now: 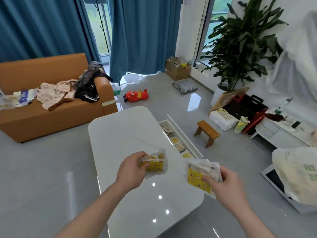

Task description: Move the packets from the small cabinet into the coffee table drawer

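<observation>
Each hand pinches yellow packets: left hand (131,169) holds one bunch (154,164), right hand (226,185) another (199,179). They look light, thin, crinkly, slippery; hold them by the edges.

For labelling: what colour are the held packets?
Yellow with small dots, white edges, on the packets; head view.

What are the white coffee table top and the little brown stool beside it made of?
White coffee table top: probably glossy stone, glass or lacquer; ceiling lights mirror sharply in it. Little brown stool: looks like matt wood, going by its warm brown, plank-like seat and splayed legs.
</observation>
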{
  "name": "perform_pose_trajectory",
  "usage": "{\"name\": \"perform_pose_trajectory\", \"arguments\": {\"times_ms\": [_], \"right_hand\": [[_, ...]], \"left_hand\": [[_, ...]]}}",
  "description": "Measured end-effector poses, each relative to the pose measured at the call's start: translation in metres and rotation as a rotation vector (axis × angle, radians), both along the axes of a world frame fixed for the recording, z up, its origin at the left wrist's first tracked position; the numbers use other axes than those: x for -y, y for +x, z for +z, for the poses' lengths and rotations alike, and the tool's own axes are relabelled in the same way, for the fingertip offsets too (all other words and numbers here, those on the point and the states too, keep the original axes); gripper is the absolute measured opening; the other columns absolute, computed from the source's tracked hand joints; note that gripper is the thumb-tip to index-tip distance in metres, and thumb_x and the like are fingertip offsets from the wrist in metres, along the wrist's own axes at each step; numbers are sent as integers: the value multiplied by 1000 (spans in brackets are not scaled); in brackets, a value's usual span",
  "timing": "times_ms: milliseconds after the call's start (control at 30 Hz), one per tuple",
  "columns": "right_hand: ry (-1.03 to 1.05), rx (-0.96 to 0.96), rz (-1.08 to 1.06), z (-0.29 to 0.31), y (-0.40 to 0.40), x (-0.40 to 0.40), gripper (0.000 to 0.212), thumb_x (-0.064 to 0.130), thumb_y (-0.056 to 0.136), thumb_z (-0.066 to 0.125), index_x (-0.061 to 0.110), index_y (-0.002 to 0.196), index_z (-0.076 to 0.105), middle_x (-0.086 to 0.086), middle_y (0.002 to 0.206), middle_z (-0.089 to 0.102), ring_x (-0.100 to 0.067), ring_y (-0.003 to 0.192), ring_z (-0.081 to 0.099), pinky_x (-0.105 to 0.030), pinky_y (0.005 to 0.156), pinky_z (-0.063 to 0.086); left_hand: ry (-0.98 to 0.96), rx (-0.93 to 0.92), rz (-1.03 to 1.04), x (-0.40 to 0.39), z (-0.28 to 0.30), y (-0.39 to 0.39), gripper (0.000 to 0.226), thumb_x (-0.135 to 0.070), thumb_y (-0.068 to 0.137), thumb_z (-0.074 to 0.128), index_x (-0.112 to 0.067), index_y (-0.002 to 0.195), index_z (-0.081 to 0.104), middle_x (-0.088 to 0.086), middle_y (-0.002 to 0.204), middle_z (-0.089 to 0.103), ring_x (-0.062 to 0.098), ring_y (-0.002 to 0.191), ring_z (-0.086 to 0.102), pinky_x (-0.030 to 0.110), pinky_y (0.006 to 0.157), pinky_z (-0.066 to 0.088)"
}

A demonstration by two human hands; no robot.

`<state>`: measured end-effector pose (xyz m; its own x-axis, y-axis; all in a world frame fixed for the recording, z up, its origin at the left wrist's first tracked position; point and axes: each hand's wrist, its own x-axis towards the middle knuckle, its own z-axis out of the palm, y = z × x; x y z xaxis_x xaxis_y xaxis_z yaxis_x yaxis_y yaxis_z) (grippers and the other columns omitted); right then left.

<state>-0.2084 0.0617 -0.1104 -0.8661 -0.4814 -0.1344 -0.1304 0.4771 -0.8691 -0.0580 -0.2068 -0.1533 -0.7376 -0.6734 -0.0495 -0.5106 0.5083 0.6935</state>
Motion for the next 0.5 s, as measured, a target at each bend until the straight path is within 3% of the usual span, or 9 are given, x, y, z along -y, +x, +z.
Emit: {"name": "perform_pose_trajectory", "arguments": {"times_ms": [233, 500], "right_hand": [[5, 17, -6, -20, -125, -43, 26, 18, 81, 82, 38, 95, 74, 19, 83, 75, 4, 79, 69, -20, 61, 49], [58, 60, 212, -28, -264, -79, 25, 22, 81, 83, 39, 97, 73, 17, 85, 76, -1, 83, 70, -26, 66, 53]], "left_hand": [[8, -14, 23, -55, 2, -127, 16, -30, 89, 68, -41, 98, 62, -21, 96, 67, 8, 90, 62, 32, 80, 52], [63, 20, 264, -133, -8, -190, 16, -27, 87, 68, -41, 90, 61, -19, 87, 68, 8, 82, 64, 30, 73, 53]]}}
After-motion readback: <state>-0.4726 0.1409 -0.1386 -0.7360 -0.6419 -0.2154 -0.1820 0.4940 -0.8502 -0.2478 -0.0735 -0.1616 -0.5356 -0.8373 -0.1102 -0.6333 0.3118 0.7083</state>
